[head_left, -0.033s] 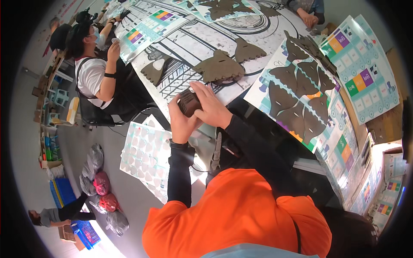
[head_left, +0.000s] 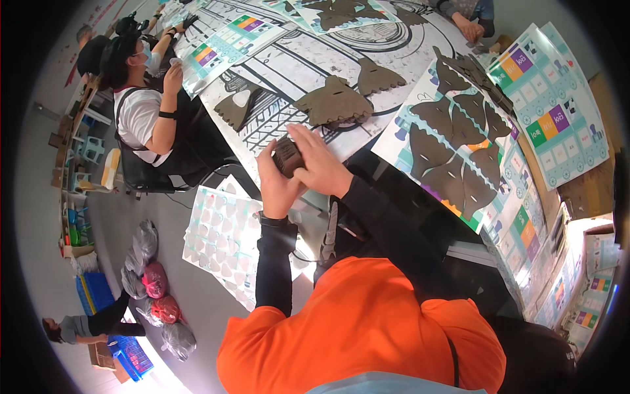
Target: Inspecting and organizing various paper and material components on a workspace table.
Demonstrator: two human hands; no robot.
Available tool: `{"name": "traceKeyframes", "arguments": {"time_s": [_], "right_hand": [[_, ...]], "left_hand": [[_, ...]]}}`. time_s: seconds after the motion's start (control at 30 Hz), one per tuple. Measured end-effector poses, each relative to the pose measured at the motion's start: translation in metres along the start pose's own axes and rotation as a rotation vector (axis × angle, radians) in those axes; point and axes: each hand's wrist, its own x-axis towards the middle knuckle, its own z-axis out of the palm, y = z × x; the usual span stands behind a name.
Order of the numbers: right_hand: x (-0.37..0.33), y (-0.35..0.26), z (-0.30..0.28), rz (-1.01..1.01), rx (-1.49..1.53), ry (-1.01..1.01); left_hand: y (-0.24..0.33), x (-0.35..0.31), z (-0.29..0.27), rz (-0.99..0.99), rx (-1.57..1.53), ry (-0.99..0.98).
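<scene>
Between my two hands is a small brown block with ridged sides, like a squared stack of thin brown pieces. My left hand closes round it from the left and below. My right hand presses against its right side, fingers over the far edge. Just beyond, on the table, lie heaped dark brown scalloped cutouts, with a further fan-shaped pile to the right. Left of them sits another brown cutout with a pale patch. The block's underside is hidden by my palms.
At right, a printed sheet carries several brown cutouts. More colourful printed sheets stand beyond it. A sheet of pale rounded shapes hangs low at left. A seated co-worker is at left; another person's hands rest across the table.
The block has turned slightly between my hands and shows a little differently. My right hand has shifted very slightly left.
</scene>
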Motion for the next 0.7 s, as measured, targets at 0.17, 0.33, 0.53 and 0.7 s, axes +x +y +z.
{"name": "traceKeyframes", "arguments": {"time_s": [0.17,0.33,0.53,0.7], "right_hand": [[0.001,-0.004,0.003,0.001,-0.036,-0.074],[0.002,-0.003,0.005,0.023,0.019,-0.123],[0.001,-0.002,0.006,-0.016,0.049,-0.093],[-0.004,0.007,-0.02,-0.049,0.008,-0.095]], "left_hand": [[0.001,0.004,0.002,0.073,0.041,-0.017],[-0.005,0.008,-0.002,0.038,0.038,-0.084],[-0.003,0.008,-0.008,0.013,-0.025,-0.173],[-0.014,0.001,0.019,-0.112,-0.461,-0.199]]}}
